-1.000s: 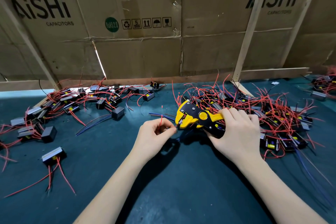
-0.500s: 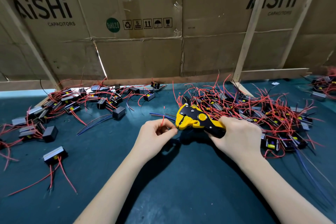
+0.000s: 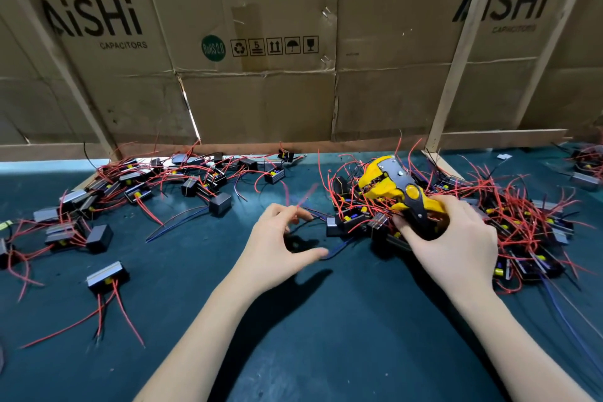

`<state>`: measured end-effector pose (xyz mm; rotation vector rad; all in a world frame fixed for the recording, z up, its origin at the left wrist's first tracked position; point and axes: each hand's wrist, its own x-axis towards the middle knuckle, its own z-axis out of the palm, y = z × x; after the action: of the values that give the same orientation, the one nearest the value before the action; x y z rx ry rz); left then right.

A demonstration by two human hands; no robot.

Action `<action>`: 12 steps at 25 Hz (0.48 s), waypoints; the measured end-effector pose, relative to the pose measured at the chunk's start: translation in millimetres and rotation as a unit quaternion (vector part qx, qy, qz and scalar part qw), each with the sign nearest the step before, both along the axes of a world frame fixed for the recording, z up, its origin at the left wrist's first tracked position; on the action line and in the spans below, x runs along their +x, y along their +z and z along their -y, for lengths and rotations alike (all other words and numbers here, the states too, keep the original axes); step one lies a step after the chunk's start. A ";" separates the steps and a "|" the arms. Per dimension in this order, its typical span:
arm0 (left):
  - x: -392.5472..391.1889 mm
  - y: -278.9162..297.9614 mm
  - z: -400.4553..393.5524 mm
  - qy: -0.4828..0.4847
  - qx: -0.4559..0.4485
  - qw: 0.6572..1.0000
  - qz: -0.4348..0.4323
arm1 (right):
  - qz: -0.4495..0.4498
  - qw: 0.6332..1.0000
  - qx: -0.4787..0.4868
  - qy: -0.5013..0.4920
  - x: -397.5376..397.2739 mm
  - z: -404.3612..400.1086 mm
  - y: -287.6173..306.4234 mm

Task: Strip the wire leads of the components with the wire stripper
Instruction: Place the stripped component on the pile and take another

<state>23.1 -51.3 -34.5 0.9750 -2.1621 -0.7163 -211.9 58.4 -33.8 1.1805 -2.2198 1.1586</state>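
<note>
From the head view, the right hand grips the yellow wire stripper by its handles, its head resting on the right-hand pile of components. Left of the stripper, the left hand hovers over the surface, fingers loosely spread; whether they hold anything is blurred. The small black boxes look light and rigid, their red leads thin and springy, likely to tangle; best pinch a lead near its free end.

Both forearms are bare to the frame's edge; the left hand and right hand wear no gloves, rings or watch.
</note>
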 end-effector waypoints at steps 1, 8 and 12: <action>1.6 -0.6 1.8 0.011 -0.031 0.999 0.020 | 0.017 1.000 -0.016 0.008 1.0 -1.1 2.6; 15.5 9.3 15.3 0.177 -0.120 0.970 0.119 | 0.164 0.973 -0.119 0.111 3.2 -9.9 15.2; 54.7 30.2 27.1 0.389 -0.123 0.879 0.246 | 0.244 0.933 -0.152 0.215 9.2 -11.3 18.4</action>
<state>77.7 -78.4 -4.3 1.8527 -1.9045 0.2197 -202.7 69.7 -15.4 1.3972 -2.0301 2.0878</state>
